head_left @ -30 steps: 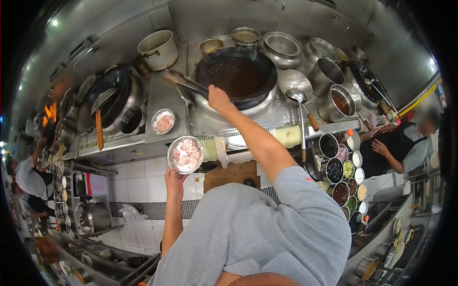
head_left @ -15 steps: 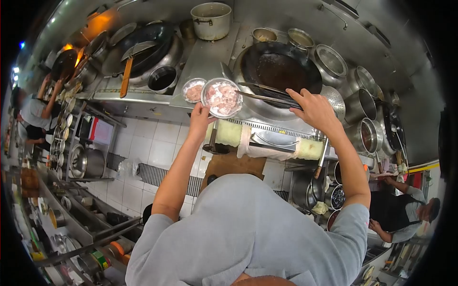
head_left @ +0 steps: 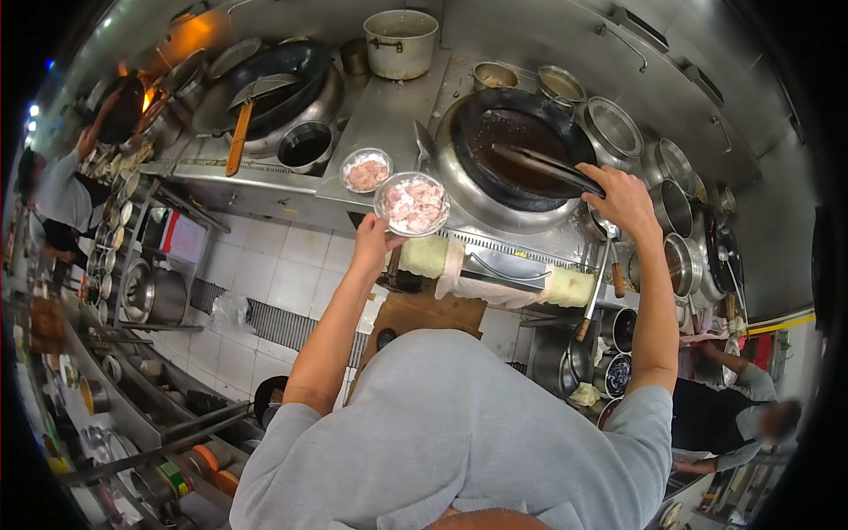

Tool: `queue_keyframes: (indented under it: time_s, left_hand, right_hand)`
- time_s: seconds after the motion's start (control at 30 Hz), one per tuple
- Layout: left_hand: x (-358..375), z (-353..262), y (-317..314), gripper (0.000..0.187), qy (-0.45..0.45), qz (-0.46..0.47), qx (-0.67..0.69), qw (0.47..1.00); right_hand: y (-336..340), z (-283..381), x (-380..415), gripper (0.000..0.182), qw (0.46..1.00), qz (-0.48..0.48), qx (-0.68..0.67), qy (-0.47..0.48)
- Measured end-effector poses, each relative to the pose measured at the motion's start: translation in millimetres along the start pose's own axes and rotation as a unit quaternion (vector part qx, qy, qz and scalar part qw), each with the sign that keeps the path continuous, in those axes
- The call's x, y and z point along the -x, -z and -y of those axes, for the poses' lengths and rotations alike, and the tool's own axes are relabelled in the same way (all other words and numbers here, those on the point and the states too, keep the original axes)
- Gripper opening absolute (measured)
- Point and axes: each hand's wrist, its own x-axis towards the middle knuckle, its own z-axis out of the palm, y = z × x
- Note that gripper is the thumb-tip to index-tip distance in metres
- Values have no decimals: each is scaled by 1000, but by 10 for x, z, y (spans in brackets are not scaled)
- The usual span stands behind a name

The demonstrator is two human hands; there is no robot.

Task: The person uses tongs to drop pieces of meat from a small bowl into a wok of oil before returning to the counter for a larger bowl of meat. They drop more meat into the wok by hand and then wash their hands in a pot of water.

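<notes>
My left hand (head_left: 374, 246) grips the rim of a metal bowl (head_left: 380, 221) with pale raw meat pieces (head_left: 417, 205) coated in white powder. Just behind it, on the steel counter, sits a smaller bowl of similar meat (head_left: 365, 171). Long dark metal tongs (head_left: 552, 170) are in my right hand (head_left: 623, 199), its fingers closed around them. They reach over the black wok (head_left: 468, 159), and their tips overlap the dark brown liquid (head_left: 521, 141) inside. Between bowl and wok stands a spatula blade (head_left: 424, 141).
A second wok (head_left: 300, 84) with a wooden-handled tool (head_left: 238, 141) stands left, beside a pot of dark liquid (head_left: 305, 146). Strainers (head_left: 614, 124) and pots line the right. Cloth-wrapped rails (head_left: 495, 281) edge the counter. One person (head_left: 66, 194) works far left near flames, another (head_left: 729, 415) at right.
The tongs have moved from the meat bowl rightward over the wok, as my right hand shifted right. My left hand still holds the bowl in nearly the same place.
</notes>
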Motion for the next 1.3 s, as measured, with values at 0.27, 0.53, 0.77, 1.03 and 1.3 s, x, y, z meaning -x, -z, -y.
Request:
queue_keyframes:
  time_s: [0.27, 0.53, 0.77, 1.03, 1.3]
  left_hand:
    - [-32, -56, 97, 12, -47, 52, -107, 992]
    - [109, 21, 169, 10, 15, 27, -36, 999]
    - [236, 57, 90, 9, 46, 37, 39, 997]
    - [86, -26, 157, 15, -16, 10, -77, 997]
    - [211, -132, -307, 21, -125, 49, -213, 968]
  right_hand:
    - [-287, 545, -204, 54, 986, 16, 55, 156]
    - [-80, -206, -63, 49, 999, 29, 18, -3]
    - [-1410, -631, -802, 54, 979, 101, 38, -175]
    - [-537, 51, -437, 54, 997, -50, -41, 33]
    - [-366, 605, -232, 50, 989, -22, -28, 145]
